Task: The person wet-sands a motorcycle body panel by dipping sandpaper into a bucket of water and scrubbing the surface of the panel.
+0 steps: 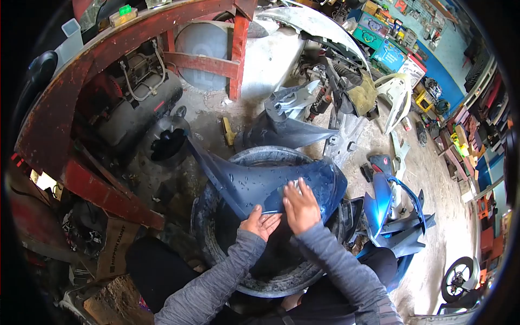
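Note:
A dark blue motorcycle body panel (254, 181), wet with water drops, lies tilted across the top of a round black tub (203, 238). My left hand (261, 222) grips the panel's near edge, with the thumb up and the fingers partly underneath. On the panel's right part, my right hand (301, 207) lies with its fingers stretched out against the wet surface. A small pale patch shows between those fingertips; whether it is foam or a thin pad I cannot make out. The inside of the tub is dark and partly covered by the panel and my forearms.
Behind the tub lie another dark fairing (281, 130) and a yellow-handled brush-like tool (228, 131). Blue glossy fairings (377, 206) are at right. A red wooden bench (203, 64) and an air compressor tank (146, 97) stand at left. A cardboard box (116, 246) sits by my left knee.

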The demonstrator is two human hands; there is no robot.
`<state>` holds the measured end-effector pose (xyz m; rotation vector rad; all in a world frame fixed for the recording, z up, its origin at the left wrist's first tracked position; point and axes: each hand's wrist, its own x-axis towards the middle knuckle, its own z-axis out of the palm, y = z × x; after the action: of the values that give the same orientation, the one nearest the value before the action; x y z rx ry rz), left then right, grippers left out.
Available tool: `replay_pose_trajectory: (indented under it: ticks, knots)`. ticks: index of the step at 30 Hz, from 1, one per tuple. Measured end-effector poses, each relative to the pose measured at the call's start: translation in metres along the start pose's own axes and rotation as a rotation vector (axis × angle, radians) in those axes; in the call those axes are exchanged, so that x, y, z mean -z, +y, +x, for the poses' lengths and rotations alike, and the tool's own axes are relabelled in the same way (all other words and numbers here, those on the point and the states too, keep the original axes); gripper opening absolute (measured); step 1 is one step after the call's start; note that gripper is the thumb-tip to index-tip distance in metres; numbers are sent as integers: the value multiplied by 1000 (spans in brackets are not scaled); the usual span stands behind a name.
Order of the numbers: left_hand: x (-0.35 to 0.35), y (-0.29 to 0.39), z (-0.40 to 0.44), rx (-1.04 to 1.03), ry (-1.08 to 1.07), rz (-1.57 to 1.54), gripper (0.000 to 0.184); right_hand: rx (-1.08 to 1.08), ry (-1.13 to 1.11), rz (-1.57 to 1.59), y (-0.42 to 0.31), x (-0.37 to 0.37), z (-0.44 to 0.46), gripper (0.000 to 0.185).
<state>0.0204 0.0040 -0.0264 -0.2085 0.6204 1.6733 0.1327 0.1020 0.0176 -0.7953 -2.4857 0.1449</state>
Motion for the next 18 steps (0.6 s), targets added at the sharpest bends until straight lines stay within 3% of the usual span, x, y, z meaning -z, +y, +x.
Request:
replay_pose_trajectory:
  ticks: [4, 8, 12, 16, 18]
  knots:
    - [5, 1, 5, -46, -13, -8, 31, 119, 4, 85, -20, 0, -16, 31]
    - [-4, 2, -4, 1, -3, -26, 25, -11, 70, 30, 12, -1, 1, 27]
    - [11, 0, 6, -36, 15, -4, 28, 121, -23, 118, -24, 1, -17, 28]
    - [6, -4, 2, 0, 18, -36, 27, -18, 37, 40, 6, -6, 3, 29]
    - [7, -1, 8, -27, -29, -75, 28, 63, 35, 73, -13, -7, -7, 27]
